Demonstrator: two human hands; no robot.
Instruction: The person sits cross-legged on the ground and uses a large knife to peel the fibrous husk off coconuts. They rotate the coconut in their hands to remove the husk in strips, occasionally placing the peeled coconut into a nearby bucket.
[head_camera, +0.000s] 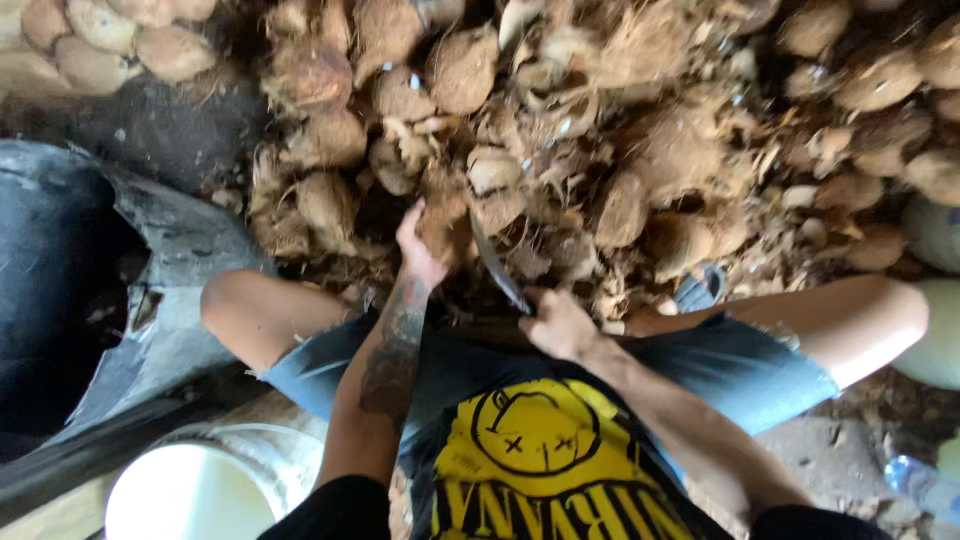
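Observation:
I sit with my knees apart over a heap of husked coconuts (620, 150). My left hand (418, 250) grips a brown, fibrous coconut (445, 222) in front of me. My right hand (560, 325) is closed on the handle of a knife, and its grey blade (495, 265) slants up to the left and touches the coconut's right side. Loose husk fibre lies all around the two hands.
A black tub or sheet (70, 290) is at the left. A white bucket (195, 490) stands at the lower left beside my knee. Pale round coconuts (100, 45) lie at the top left. A clear plastic bottle (925, 485) lies at the lower right.

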